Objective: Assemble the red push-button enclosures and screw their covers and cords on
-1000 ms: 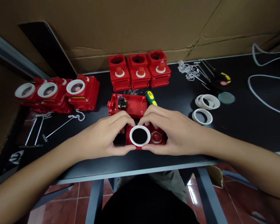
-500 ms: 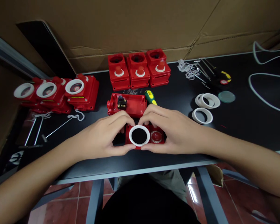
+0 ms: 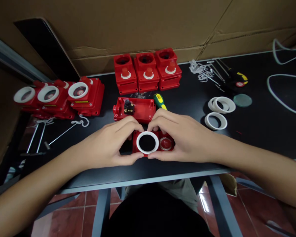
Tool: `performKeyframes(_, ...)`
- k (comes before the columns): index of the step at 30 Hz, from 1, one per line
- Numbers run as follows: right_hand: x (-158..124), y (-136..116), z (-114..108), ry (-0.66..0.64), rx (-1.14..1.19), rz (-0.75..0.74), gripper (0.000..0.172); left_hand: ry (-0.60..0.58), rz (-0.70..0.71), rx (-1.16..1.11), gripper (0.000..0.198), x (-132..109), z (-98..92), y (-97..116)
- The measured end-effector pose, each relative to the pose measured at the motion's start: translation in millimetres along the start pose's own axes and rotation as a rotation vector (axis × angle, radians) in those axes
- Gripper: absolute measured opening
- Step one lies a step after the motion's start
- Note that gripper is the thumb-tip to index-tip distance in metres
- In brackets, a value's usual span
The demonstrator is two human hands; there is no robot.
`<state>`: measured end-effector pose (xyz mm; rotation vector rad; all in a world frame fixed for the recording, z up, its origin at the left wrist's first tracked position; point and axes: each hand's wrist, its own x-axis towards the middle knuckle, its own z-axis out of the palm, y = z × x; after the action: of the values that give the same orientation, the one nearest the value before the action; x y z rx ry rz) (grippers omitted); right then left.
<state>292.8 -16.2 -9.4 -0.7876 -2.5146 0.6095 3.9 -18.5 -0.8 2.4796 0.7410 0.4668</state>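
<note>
Near the table's front edge, a white ring with a dark opening sits over one end of a red housing cover, whose other end carries a round red button. My left hand grips the ring's left side between thumb and fingers. From the right, my right hand pinches the same ring, its palm arching over the button end. Just behind my hands lies an open red housing base with a black switch block inside. A green and yellow screwdriver handle rests beside it, partly hidden by my right hand.
Several red boxes stand along the cardboard wall, and others with white rings at left. Loose white rings, a glass disc, small metal hammers and chains lie at right. More hammers are at left.
Both hands keep their hold on the white ring, with hardly any movement. The view has shifted slightly.
</note>
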Motion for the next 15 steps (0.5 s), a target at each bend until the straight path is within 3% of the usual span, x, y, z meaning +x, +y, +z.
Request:
performKeyframes(7, -1.6, -0.7, -5.4, -0.026, 0.027, -0.008, 0.054, -0.009, 0.011, 0.028, 0.032, 0.4, -1.4, 0.7)
performKeyframes(15, -2.0, -2.0, -11.2, -0.07, 0.135, 0.016, 0.035, -0.017, -0.018, 0.003, 0.036, -0.9, -2.0, 0.7)
